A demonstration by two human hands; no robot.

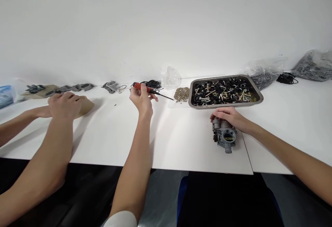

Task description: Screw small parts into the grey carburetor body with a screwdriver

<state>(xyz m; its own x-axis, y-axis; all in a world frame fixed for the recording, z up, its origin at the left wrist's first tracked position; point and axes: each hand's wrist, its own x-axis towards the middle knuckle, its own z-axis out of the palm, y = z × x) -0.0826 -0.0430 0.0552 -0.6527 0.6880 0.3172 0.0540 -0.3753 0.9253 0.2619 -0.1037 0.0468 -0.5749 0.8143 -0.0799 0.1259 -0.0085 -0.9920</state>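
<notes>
My left hand (141,99) is raised over the white table (181,140) and grips a red-handled screwdriver (145,88), its dark shaft pointing right toward a small pile of brass-coloured parts (182,94). My right hand (229,116) rests on top of a grey metal carburetor (225,136) that sits near the table's front edge, just in front of a metal tray (256,93). The tray holds several black rings and brass pieces.
A co-worker's two hands (64,104) press on a brown cardboard piece (86,106) at the left. Grey metal parts (75,88) line the back left. Black rings (153,83), clear bags (169,77) and bagged parts (315,66) lie along the back wall.
</notes>
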